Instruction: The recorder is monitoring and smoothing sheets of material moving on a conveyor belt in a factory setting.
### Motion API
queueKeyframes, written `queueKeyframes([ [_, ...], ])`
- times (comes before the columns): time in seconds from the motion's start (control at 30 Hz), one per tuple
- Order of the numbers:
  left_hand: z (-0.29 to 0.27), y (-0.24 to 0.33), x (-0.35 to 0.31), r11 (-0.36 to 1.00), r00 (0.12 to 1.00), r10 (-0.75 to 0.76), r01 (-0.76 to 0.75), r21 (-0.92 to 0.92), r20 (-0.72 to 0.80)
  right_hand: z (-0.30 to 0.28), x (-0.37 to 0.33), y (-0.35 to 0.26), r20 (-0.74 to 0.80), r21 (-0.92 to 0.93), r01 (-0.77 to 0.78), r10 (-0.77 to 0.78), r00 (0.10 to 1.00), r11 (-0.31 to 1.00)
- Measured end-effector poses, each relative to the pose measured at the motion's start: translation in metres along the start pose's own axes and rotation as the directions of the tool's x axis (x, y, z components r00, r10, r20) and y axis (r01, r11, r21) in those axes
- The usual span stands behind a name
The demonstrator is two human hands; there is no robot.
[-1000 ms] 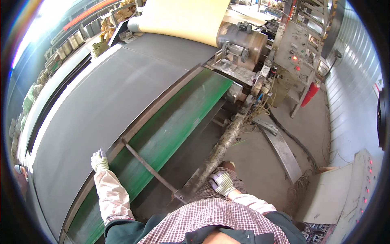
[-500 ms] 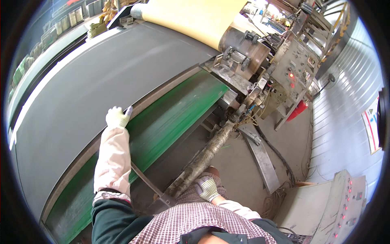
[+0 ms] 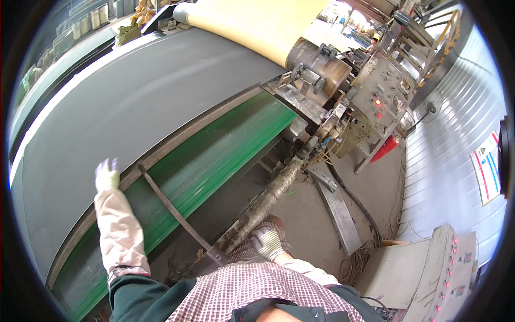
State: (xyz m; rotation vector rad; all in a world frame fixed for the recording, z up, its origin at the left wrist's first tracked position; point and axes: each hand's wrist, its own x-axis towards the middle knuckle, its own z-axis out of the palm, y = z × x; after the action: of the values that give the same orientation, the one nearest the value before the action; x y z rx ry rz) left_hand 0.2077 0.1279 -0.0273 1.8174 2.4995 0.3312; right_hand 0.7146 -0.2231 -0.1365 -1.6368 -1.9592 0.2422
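Note:
My left hand (image 3: 108,175), in a whitish glove with grey-purple fingertips, is open at the near edge of a wide dark grey sheet (image 3: 145,102). Its fingers are apart and point away from me; whether they press on the sheet or hover just over it I cannot tell. A brown metal rail (image 3: 206,119) runs along that edge, beside the hand. My right hand (image 3: 269,243), gloved in the same way, lies on my leg over the checked cloth. It holds nothing that I can see, and its fingers look extended.
Below the rail slopes a green belt (image 3: 230,137), crossed by a metal bar (image 3: 171,206). A yellow sheet (image 3: 252,27) runs over a roller (image 3: 316,59) at the back. A grimy pipe (image 3: 268,196), a control panel (image 3: 378,88) and a control cabinet (image 3: 424,273) stand to the right.
My left hand has moved left along the sheet's near edge, baring the metal bar up to the rail. My right hand has stayed on my leg. The view has shifted slightly.

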Motion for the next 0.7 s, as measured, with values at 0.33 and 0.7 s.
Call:
queueKeyframes([
  [0.33,-0.009,-0.119,-0.017,0.982,0.976,-0.178,0.168,0.082,0.125,0.002,-0.015,-0.007,0.023,-0.033,-0.1,0.1,0.995,0.994],
  [0.7,0.027,0.068,0.001,0.997,0.994,-0.042,0.035,0.063,0.105,0.007,-0.115,0.116,0.198,-0.112,-0.458,0.471,0.86,0.882],
])
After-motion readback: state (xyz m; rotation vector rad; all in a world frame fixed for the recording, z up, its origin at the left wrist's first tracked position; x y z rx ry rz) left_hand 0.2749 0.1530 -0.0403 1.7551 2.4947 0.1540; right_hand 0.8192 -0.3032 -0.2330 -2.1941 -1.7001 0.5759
